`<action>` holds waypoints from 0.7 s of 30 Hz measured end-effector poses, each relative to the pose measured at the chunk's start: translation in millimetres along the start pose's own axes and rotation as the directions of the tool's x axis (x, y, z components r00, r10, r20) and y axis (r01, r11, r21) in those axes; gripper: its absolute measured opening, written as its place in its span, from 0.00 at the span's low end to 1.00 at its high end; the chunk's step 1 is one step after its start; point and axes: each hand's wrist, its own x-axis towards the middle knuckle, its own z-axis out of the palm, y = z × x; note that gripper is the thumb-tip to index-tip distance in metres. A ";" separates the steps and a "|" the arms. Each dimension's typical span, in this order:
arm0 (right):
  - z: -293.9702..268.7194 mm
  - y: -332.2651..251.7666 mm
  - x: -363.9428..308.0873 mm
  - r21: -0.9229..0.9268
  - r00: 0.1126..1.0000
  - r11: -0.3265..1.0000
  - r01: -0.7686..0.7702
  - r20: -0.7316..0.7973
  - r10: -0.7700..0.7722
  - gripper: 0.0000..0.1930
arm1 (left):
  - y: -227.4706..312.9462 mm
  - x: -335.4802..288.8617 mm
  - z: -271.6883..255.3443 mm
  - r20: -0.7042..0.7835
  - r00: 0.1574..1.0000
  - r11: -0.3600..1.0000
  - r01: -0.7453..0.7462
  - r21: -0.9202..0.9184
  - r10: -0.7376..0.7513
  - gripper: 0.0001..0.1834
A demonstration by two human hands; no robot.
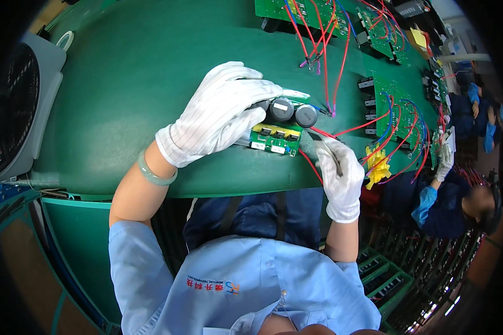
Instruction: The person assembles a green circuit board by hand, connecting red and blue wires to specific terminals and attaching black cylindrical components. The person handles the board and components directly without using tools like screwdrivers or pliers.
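A green circuit board [285, 146] with round black capacitors [281, 109] stands tilted on the green table. My left hand [221, 109], in a white striped glove, is closed on its left end, fingers over the capacitors. Close by on the right, my gloved right hand [342, 181] grips slim metal tweezers [331, 149], tips pointing toward the board's right end. Red wires [313, 164] run past that end, and a blue wire [318, 109] reaches it from behind. The palm side of my left hand is hidden.
More wired circuit boards [399, 114] lie along the right and far side. Yellow tape or cloth [378, 166] hangs around wires near the right hand. At the left stands a grey fan [44, 84]. A co-worker's gloved hand [445, 162] works at the far right.
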 end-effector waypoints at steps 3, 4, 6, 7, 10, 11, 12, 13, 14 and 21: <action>-4.3 -6.0 -16.1 0.044 0.997 0.998 -0.051 0.060 0.049 0.10 | 1.4 0.3 0.3 -0.017 1.000 1.000 0.013 -0.012 -0.013 0.17; -4.5 -6.1 -18.5 0.037 0.996 0.999 -0.034 0.081 0.031 0.10 | 1.6 0.2 -0.1 -0.017 1.000 1.000 0.018 -0.019 -0.018 0.17; -2.9 -6.4 -18.7 -0.006 0.995 0.999 0.047 0.089 -0.046 0.10 | 2.2 0.8 -0.4 -0.017 1.000 0.999 0.024 -0.033 -0.025 0.17; -2.2 -6.5 -17.1 -0.031 0.992 0.995 0.098 0.088 -0.095 0.10 | 2.5 1.7 -0.2 -0.012 1.000 0.999 0.024 -0.037 -0.025 0.17; 2.6 -11.3 -13.3 -0.077 0.978 0.977 0.199 0.080 -0.192 0.14 | 1.0 1.1 -0.4 -0.009 1.000 0.998 0.024 -0.063 -0.024 0.16; 2.1 -15.4 -9.7 -0.110 0.969 0.965 0.238 0.094 -0.228 0.16 | -1.7 0.7 -0.3 -0.009 1.000 0.997 0.021 -0.076 -0.021 0.16; 2.6 -17.9 -7.7 -0.140 0.959 0.951 0.277 0.107 -0.263 0.17 | -3.4 0.2 -0.2 -0.009 1.000 0.996 0.018 -0.088 -0.018 0.16; 6.6 -15.4 -9.4 -0.162 0.956 0.943 0.290 0.085 -0.280 0.22 | -4.2 -0.6 0.2 -0.013 1.000 0.996 0.016 -0.084 -0.017 0.16; 7.8 -16.8 -8.5 -0.189 0.953 0.934 0.303 0.090 -0.290 0.23 | -4.9 -1.5 0.7 -0.018 1.000 0.997 0.014 -0.081 -0.015 0.16; 12.2 -30.5 1.2 -0.359 0.934 0.862 0.357 0.148 -0.325 0.23 | 4.5 2.7 0.9 -0.036 0.999 0.999 0.010 -0.036 -0.012 0.15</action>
